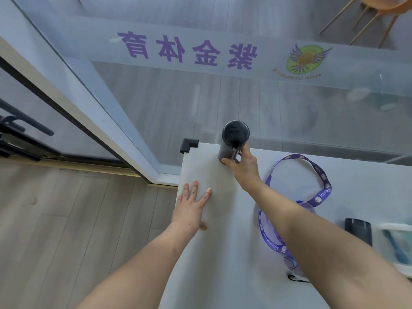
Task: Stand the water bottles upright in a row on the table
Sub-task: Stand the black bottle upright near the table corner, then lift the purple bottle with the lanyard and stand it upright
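Observation:
A dark grey bottle (233, 139) with a round black lid stands upright near the far left corner of the white table (223, 253). My right hand (244, 166) grips its lower body, thumb and fingers curled around it. My left hand (192, 205) rests flat on the table near the left edge, fingers spread. A purple bottle (306, 207) with a purple lanyard (321, 175) lies on the table, mostly hidden under my right forearm. Another dark grey bottle (359, 230) is at the right.
A glass wall with purple lettering (189, 50) runs right behind the table. A black corner guard (188, 144) caps the table's far left corner. A white basket (399, 244) holding a teal item sits at the right edge. Wooden floor lies to the left.

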`<state>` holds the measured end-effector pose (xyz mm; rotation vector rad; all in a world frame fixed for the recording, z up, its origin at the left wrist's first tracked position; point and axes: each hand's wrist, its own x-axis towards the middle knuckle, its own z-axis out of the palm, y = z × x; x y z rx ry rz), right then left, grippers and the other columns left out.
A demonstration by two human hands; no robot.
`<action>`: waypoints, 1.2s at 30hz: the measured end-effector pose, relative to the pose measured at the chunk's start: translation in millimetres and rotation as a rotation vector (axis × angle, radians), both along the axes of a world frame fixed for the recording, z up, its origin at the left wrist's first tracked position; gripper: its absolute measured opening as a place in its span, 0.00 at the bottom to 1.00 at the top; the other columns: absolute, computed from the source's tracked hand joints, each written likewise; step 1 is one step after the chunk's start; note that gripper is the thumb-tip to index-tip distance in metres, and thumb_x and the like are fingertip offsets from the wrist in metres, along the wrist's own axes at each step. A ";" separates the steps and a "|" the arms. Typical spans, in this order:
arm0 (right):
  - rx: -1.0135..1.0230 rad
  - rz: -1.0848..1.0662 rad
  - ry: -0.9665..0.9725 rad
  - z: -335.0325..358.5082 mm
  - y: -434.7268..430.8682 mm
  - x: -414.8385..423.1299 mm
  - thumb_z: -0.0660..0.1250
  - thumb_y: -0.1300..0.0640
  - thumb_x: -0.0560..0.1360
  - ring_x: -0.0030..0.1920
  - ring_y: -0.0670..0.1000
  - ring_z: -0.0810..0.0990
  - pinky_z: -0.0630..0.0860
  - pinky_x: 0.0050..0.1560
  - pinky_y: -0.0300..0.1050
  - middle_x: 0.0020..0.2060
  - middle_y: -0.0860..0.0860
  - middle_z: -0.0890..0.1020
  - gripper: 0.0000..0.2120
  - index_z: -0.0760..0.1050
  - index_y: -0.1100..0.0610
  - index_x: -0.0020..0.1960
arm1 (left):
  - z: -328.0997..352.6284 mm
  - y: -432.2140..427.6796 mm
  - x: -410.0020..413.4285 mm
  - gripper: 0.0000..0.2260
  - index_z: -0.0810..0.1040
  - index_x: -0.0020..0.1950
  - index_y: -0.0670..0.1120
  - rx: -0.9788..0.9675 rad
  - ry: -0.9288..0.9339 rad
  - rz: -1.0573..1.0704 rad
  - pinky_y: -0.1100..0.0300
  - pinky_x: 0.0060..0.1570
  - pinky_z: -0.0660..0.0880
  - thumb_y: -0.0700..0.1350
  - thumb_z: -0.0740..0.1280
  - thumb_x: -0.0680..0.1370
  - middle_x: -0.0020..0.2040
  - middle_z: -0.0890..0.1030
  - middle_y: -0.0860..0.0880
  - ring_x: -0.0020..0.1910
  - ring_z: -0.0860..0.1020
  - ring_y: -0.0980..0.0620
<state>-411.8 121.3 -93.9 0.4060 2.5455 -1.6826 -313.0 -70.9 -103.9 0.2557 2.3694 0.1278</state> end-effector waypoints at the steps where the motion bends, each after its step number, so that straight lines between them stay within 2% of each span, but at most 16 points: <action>1: 0.002 -0.004 0.005 -0.4 -0.3 0.2 0.79 0.63 0.70 0.55 0.47 0.80 0.78 0.61 0.41 0.58 0.51 0.81 0.30 0.70 0.49 0.66 | -0.1 -0.5 -0.1 0.53 0.36 0.82 0.61 0.005 0.000 0.003 0.45 0.80 0.42 0.53 0.76 0.76 0.80 0.27 0.47 0.79 0.29 0.40; 6: 0.008 -0.023 0.024 -1.5 -2.7 1.2 0.79 0.62 0.70 0.59 0.48 0.79 0.77 0.59 0.37 0.57 0.50 0.82 0.30 0.71 0.49 0.66 | -1.7 -2.0 0.4 0.52 0.36 0.82 0.61 0.000 -0.001 0.001 0.45 0.80 0.42 0.54 0.76 0.76 0.80 0.27 0.47 0.79 0.29 0.40; 10: 0.008 -0.030 0.021 -4.3 -2.6 1.7 0.79 0.61 0.70 0.58 0.48 0.79 0.78 0.61 0.43 0.58 0.49 0.82 0.30 0.70 0.48 0.66 | -3.1 -0.9 0.2 0.52 0.36 0.82 0.61 0.001 0.005 0.005 0.45 0.80 0.42 0.53 0.76 0.76 0.80 0.27 0.47 0.79 0.29 0.40; 13: 0.029 -0.020 0.014 -7.2 -0.3 0.1 0.80 0.59 0.69 0.59 0.47 0.79 0.79 0.63 0.51 0.58 0.47 0.81 0.30 0.70 0.46 0.65 | -5.2 -0.8 -0.5 0.52 0.36 0.82 0.62 0.000 -0.002 0.007 0.45 0.80 0.42 0.53 0.76 0.76 0.80 0.27 0.48 0.79 0.29 0.41; 17: 0.080 0.029 -0.047 1.3 13.3 8.7 0.80 0.56 0.69 0.69 0.50 0.73 0.75 0.67 0.54 0.71 0.46 0.75 0.39 0.65 0.46 0.73 | -3.4 -2.2 -0.9 0.51 0.37 0.82 0.63 0.009 0.001 0.018 0.47 0.80 0.43 0.53 0.76 0.76 0.80 0.28 0.49 0.79 0.30 0.42; 19: 0.104 0.025 -0.053 18.9 28.2 25.0 0.79 0.55 0.71 0.69 0.50 0.73 0.75 0.68 0.54 0.70 0.48 0.75 0.34 0.68 0.51 0.73 | -0.7 -2.5 -0.1 0.52 0.36 0.82 0.63 -0.004 0.008 0.004 0.46 0.80 0.44 0.54 0.75 0.76 0.81 0.28 0.48 0.80 0.31 0.42; 22: 0.171 0.099 0.027 61.5 58.7 67.7 0.76 0.56 0.75 0.62 0.49 0.78 0.77 0.65 0.50 0.64 0.46 0.79 0.23 0.75 0.53 0.68 | 4.1 -0.1 0.0 0.51 0.37 0.82 0.61 -0.026 0.019 -0.001 0.45 0.80 0.47 0.55 0.75 0.76 0.82 0.31 0.46 0.81 0.33 0.40; 24: 0.297 0.183 0.118 87.5 84.5 102.8 0.74 0.57 0.76 0.60 0.50 0.80 0.78 0.63 0.51 0.61 0.47 0.81 0.19 0.77 0.53 0.66 | 8.6 6.2 2.4 0.48 0.40 0.83 0.59 -0.070 0.047 -0.004 0.43 0.80 0.50 0.57 0.74 0.77 0.83 0.35 0.45 0.82 0.38 0.38; 26: 0.417 0.244 0.180 103.5 114.0 138.4 0.74 0.59 0.76 0.62 0.50 0.79 0.76 0.65 0.51 0.62 0.48 0.82 0.18 0.78 0.54 0.65 | 11.8 19.8 11.2 0.44 0.44 0.83 0.59 -0.086 0.072 0.002 0.39 0.77 0.56 0.59 0.71 0.78 0.84 0.39 0.46 0.82 0.42 0.38; 29: 0.549 0.302 0.204 111.8 153.5 188.2 0.76 0.59 0.74 0.65 0.50 0.78 0.74 0.67 0.50 0.63 0.49 0.81 0.19 0.79 0.54 0.64 | 15.8 53.8 39.4 0.42 0.45 0.83 0.62 -0.030 0.042 0.002 0.31 0.70 0.62 0.61 0.69 0.78 0.84 0.38 0.50 0.82 0.39 0.42; 33: 0.611 0.464 0.220 95.4 190.1 232.5 0.78 0.50 0.73 0.71 0.51 0.73 0.70 0.71 0.49 0.68 0.50 0.78 0.22 0.79 0.54 0.64 | 13.2 97.6 75.2 0.43 0.43 0.82 0.66 0.005 -0.020 0.033 0.22 0.66 0.59 0.61 0.71 0.77 0.83 0.33 0.53 0.81 0.34 0.44; 36: 0.647 0.569 0.175 83.3 217.7 249.2 0.74 0.41 0.73 0.72 0.51 0.72 0.70 0.71 0.48 0.71 0.50 0.74 0.26 0.76 0.52 0.67 | 8.8 106.2 83.7 0.46 0.40 0.81 0.67 -0.047 -0.014 0.037 0.21 0.66 0.58 0.61 0.72 0.76 0.81 0.30 0.53 0.80 0.32 0.43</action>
